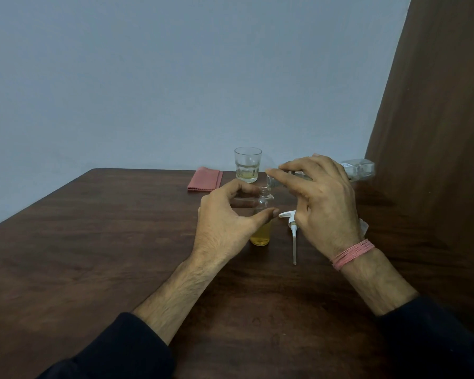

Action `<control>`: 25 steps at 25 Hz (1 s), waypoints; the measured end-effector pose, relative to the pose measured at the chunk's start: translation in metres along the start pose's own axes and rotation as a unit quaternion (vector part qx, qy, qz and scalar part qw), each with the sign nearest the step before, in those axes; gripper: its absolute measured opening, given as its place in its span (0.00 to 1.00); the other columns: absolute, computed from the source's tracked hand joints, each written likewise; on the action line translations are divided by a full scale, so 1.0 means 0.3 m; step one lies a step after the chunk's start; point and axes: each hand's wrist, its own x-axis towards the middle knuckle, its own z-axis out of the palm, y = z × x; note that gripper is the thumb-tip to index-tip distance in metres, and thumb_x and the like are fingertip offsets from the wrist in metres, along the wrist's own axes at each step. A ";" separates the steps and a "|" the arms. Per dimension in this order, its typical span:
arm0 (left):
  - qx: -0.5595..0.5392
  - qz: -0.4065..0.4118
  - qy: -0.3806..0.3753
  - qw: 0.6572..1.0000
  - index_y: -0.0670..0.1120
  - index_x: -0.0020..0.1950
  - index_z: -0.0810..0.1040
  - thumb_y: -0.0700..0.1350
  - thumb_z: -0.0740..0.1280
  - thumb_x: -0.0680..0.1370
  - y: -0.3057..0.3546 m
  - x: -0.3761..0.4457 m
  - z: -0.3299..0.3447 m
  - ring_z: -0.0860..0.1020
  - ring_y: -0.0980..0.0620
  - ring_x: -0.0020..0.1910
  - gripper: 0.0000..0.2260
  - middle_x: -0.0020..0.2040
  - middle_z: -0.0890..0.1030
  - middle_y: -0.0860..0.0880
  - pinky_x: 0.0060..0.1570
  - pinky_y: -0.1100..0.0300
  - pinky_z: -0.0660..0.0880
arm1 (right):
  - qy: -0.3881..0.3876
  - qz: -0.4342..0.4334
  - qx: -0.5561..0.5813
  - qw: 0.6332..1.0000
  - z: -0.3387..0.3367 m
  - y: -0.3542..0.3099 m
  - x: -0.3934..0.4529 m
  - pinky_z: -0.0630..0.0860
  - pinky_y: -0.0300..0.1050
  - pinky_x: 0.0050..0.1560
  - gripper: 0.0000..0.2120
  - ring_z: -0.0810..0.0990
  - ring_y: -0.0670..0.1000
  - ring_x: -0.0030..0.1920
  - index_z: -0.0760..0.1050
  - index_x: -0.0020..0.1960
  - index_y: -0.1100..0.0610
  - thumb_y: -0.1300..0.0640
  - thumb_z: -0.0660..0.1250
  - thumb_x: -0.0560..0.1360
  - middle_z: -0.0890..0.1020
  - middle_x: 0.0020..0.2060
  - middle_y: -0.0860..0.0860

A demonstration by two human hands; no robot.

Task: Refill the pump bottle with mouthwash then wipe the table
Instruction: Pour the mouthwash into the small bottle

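Steadying the open-necked pump bottle (pixel 262 217) upright on the dark table (pixel 93 255), left hand (pixel 225 220) curling thumb and fingers around its clear shoulder. Tilting a clear mouthwash bottle (pixel 359 168) mouth-first toward that neck, right hand (pixel 323 198) wrapping fingers (pixel 288 177) over its barrel. Looking light, smooth and likely slippery when wet; gripping low on the body probably safest. Lying just beneath the right palm, the white pump head (pixel 292 222) and tube. Standing beyond the fingertips, a glass (pixel 248 165) and folded pink cloth (pixel 205 179); leaving open tabletop left of the left hand.
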 end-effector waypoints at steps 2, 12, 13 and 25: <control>-0.002 -0.002 -0.001 1.000 0.59 0.57 0.87 0.59 0.89 0.68 0.001 0.000 0.002 0.88 0.67 0.52 0.21 0.53 0.89 0.63 0.58 0.50 0.89 | -0.001 0.002 0.001 1.000 -0.002 0.000 -0.002 0.73 0.61 0.73 0.32 0.80 0.60 0.63 0.84 0.69 0.51 0.73 0.72 0.70 0.85 0.60 0.52; -0.002 0.000 0.001 1.000 0.58 0.57 0.87 0.59 0.89 0.68 0.000 -0.004 0.002 0.88 0.67 0.52 0.21 0.54 0.90 0.62 0.59 0.50 0.89 | -0.003 0.000 -0.002 1.000 -0.001 0.005 0.001 0.72 0.61 0.73 0.32 0.80 0.59 0.63 0.84 0.69 0.50 0.73 0.71 0.70 0.85 0.60 0.51; -0.002 0.001 0.000 1.000 0.58 0.57 0.87 0.59 0.89 0.68 0.001 -0.004 0.003 0.88 0.67 0.52 0.21 0.53 0.90 0.62 0.59 0.51 0.89 | -0.002 0.000 -0.002 1.000 -0.002 0.007 0.000 0.72 0.60 0.73 0.32 0.80 0.59 0.63 0.84 0.69 0.50 0.73 0.71 0.70 0.85 0.60 0.51; -0.006 -0.002 0.006 1.000 0.58 0.57 0.87 0.60 0.89 0.68 0.005 -0.009 0.006 0.88 0.68 0.52 0.22 0.53 0.90 0.62 0.59 0.52 0.88 | -0.004 0.000 0.004 1.000 -0.010 0.004 0.006 0.73 0.60 0.70 0.33 0.80 0.59 0.62 0.84 0.69 0.49 0.75 0.73 0.69 0.85 0.59 0.51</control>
